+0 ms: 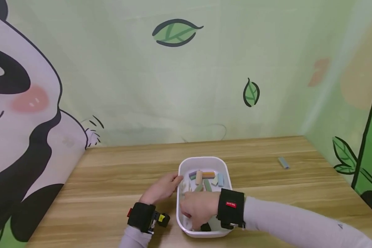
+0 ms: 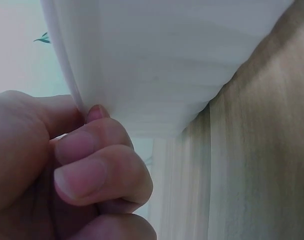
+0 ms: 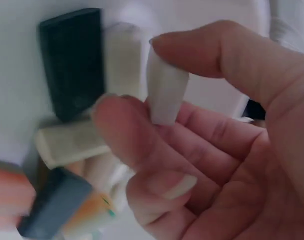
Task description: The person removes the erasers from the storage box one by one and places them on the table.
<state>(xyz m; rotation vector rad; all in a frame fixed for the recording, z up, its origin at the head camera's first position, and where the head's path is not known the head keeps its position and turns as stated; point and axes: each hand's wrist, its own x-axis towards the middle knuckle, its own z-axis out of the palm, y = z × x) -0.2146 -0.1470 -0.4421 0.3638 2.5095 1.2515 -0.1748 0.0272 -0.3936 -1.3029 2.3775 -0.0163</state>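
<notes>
A white plastic tub [image 1: 203, 158] stands on the table with small coloured sticks inside. At its left rim, my left hand [image 1: 161, 188] pinches the edge, and the left wrist view shows the fingers curled beneath the lip against the outer wall [image 2: 156, 60]. My right hand [image 1: 199, 208] reaches down into the near half of the tub. Between its thumb and fingers it pinches a small white stick-like block [image 3: 166, 90], best seen in the right wrist view. Beside that hand lie a flat black block [image 3: 74, 65], a cream block [image 3: 74, 142] and a dark blue-grey block [image 3: 54, 202].
In the tub's far half are an orange stick [image 1: 208, 174], a peach stick [image 1: 199, 177], a green stick [image 1: 207, 185] and a light blue block [image 1: 220, 179]. A grey-blue block [image 1: 283, 163] lies alone on the wooden table [image 1: 111, 193] at the right. A printed cloth backdrop [image 1: 136, 86] hangs behind.
</notes>
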